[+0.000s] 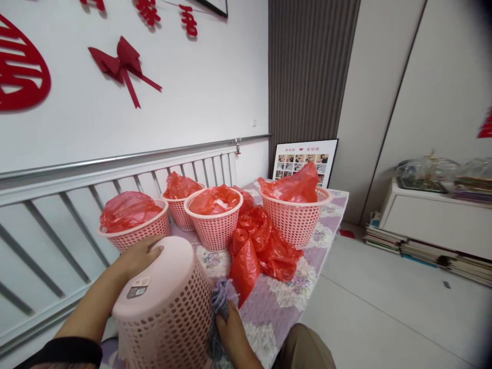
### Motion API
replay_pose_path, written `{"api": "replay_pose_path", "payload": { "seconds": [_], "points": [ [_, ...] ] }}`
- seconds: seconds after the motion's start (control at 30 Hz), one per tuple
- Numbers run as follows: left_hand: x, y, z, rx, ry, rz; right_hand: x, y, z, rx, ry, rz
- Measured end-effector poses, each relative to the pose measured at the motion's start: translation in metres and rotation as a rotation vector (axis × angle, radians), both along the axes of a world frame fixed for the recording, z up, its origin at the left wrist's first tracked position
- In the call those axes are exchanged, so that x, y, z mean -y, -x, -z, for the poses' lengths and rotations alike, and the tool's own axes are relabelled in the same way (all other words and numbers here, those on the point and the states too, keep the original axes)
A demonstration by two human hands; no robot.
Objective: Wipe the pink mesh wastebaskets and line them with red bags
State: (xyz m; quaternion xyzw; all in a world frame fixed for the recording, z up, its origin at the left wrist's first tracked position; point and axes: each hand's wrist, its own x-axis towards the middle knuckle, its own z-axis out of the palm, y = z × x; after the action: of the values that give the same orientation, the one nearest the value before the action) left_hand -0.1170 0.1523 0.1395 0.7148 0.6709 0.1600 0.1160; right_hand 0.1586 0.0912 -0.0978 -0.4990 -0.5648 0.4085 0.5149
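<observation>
A pink plastic wastebasket [169, 302] with a lattice of holes is tipped bottom up at the table's near end, a label on its base. My left hand [139, 259] grips the far edge of that base, thumb on top and the other fingers partly hidden. In my right hand [232, 328] is a bunched grey-purple cloth [219, 307], held against the basket's right side. Just beyond the cloth, a roll of red plastic bags [246, 259] rests beside crumpled red bags [274, 251].
Several upright wastebaskets with red bags in them, including one by the wall [132, 230], one in the middle [215, 228] and one at right [294, 220], stand on the flowered tablecloth [300, 292]. A white radiator [200, 169] runs along the left. A photo board [332, 159] leans behind.
</observation>
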Motion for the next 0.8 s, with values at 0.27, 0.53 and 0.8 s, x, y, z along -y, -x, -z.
{"api": "replay_pose_path", "payload": {
  "seconds": [0.27, 0.53, 0.8],
  "points": [
    [-0.001, 0.004, 0.004, 0.002, -0.019, -0.022, -0.002, 0.023, -0.116, -0.103, -0.277, -0.088],
    [0.002, 0.001, 0.002, 0.021, -0.028, -0.034, -0.03, 0.021, -0.089, 0.008, -0.238, -0.09],
    [0.001, 0.0, 0.001, 0.04, -0.013, -0.004, -0.007, 0.011, -0.025, 0.065, -0.115, 0.0]
  ]
}}
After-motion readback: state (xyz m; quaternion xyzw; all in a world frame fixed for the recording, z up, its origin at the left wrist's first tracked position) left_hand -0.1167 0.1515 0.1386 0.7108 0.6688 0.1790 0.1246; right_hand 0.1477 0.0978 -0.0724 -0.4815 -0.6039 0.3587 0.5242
